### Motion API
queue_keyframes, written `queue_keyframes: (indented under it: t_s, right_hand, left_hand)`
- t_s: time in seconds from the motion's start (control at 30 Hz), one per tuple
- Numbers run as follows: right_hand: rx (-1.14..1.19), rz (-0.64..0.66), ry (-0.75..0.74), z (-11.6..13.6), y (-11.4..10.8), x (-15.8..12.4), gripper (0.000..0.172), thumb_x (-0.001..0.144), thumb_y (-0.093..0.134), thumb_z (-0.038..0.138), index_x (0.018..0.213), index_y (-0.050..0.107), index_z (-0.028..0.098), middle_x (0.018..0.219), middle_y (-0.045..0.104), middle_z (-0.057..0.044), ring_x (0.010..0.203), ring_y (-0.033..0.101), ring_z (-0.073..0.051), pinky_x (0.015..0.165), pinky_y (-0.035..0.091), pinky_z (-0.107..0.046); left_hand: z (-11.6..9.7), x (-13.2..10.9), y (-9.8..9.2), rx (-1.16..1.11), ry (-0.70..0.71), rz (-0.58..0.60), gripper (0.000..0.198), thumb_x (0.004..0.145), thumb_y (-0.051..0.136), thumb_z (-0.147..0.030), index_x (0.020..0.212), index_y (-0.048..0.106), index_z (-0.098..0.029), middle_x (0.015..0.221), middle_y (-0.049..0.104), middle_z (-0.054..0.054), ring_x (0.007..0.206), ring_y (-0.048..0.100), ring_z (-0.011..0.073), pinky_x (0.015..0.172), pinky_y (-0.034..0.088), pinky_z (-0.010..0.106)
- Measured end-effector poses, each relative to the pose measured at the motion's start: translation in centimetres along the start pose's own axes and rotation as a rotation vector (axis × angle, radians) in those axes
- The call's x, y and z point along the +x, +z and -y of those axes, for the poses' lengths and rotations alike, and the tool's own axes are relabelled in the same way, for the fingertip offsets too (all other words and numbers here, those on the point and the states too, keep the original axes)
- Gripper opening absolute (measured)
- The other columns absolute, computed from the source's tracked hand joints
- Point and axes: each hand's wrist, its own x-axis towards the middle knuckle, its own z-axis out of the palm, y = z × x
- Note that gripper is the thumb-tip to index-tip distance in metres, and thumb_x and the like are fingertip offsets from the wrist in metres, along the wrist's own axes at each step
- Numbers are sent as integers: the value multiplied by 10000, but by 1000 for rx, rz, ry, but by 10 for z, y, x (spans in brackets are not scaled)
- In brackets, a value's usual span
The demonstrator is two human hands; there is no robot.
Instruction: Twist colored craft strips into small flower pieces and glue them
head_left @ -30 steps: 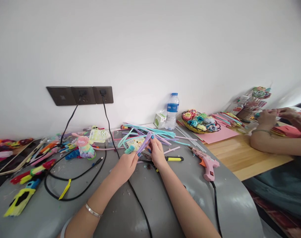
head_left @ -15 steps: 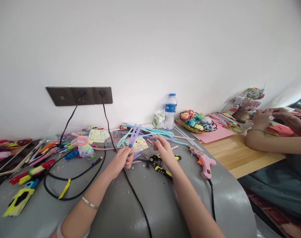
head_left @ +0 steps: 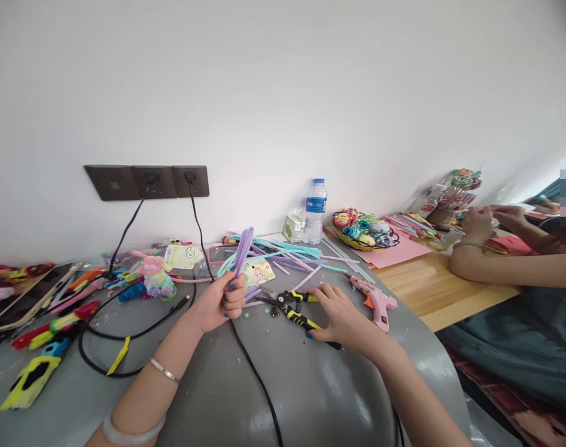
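My left hand (head_left: 219, 301) is closed round a folded purple pipe cleaner (head_left: 243, 250), which stands upright above the grey table (head_left: 310, 385). My right hand (head_left: 336, 315) lies on the yellow-and-black handles of a pair of pliers (head_left: 287, 304), fingers curled over them. A loose heap of teal and purple pipe cleaners (head_left: 283, 251) lies just behind both hands, with a small printed card (head_left: 258, 271) among them.
A pink glue gun (head_left: 374, 301) lies right of my right hand. Black cables (head_left: 138, 316) run from wall sockets (head_left: 147, 181) across the table. A water bottle (head_left: 315, 212), a basket of fabric roses (head_left: 363, 227) and colourful craft pieces (head_left: 54, 310) surround. Another person's hands (head_left: 488, 220) work at the right.
My right hand let go of the purple pipe cleaner and dropped down onto the pliers. My left hand turned the pipe cleaner upright and moved slightly left.
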Motion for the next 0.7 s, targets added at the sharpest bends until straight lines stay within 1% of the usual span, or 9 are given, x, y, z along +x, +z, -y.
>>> queue_keyframes:
  t_s: [0.1,0.2,0.33,0.37,0.43,0.5,0.57,0.63,0.7]
  right_hand:
    - [-18,-32,-19,3,-3,-5,463,636,681,222,1073,571,118,1084,553,-160,1012,529,-338,882,435,-447]
    - [100,-55,-2,-3,-8,-13,386,652,637,214,1020,536,151,1037,564,-128,987,541,-312,875,433,-438]
    - [453,-47,41,-18,-14,-25,371,701,596,263,1056,509,199,1074,591,-93,995,555,-281,897,425,-440]
    - [576,-42,40,-21,-14,-27,379,720,593,299,1077,509,206,1075,594,-91,982,559,-276,889,427,-443]
    - [903,-17,-10,-22,-14,-30,420,766,557,413,1134,510,216,1078,597,-102,947,575,-273,856,442,-451]
    - [1297,75,-120,-18,-12,-31,522,779,493,540,1187,513,215,1103,597,-127,928,599,-278,833,461,-469]
    - [1586,231,-213,-8,-9,-31,632,725,498,608,1204,533,197,1122,598,-151,941,619,-297,848,472,-498]
    - [1702,371,-248,4,-6,-30,664,673,556,584,1200,555,180,1110,608,-164,964,631,-317,879,471,-515]
    - [1738,451,-262,16,-1,-29,651,672,595,533,1215,562,176,1102,618,-164,972,640,-323,917,459,-516]
  left_hand:
    - [1,1,0,56,-12,-22,489,826,675,-507,662,325,-207,495,155,-120,436,45,60,358,183,154]
    - [2,1,0,128,-17,-57,492,822,665,-528,664,325,-209,506,158,-118,441,56,58,371,179,161]
    - [5,3,3,273,-4,-137,444,883,568,-514,667,326,-211,520,171,-112,445,79,59,394,174,171]
    - [6,3,4,326,12,-164,428,901,543,-490,663,322,-210,520,177,-110,444,87,58,400,174,174]
    - [9,5,6,437,68,-225,414,919,508,-449,646,309,-210,514,187,-107,441,102,56,410,169,180]
    - [11,6,8,522,124,-270,419,922,494,-441,630,300,-211,502,192,-106,434,113,54,415,164,188]
    - [13,7,9,565,142,-279,431,917,495,-459,622,300,-213,495,195,-108,430,115,53,417,162,194]
    - [14,7,9,581,129,-257,447,912,499,-487,621,298,-214,498,199,-108,431,110,52,419,156,200]
    - [15,6,8,593,108,-224,463,913,493,-514,622,293,-214,506,206,-107,432,107,51,421,149,206]
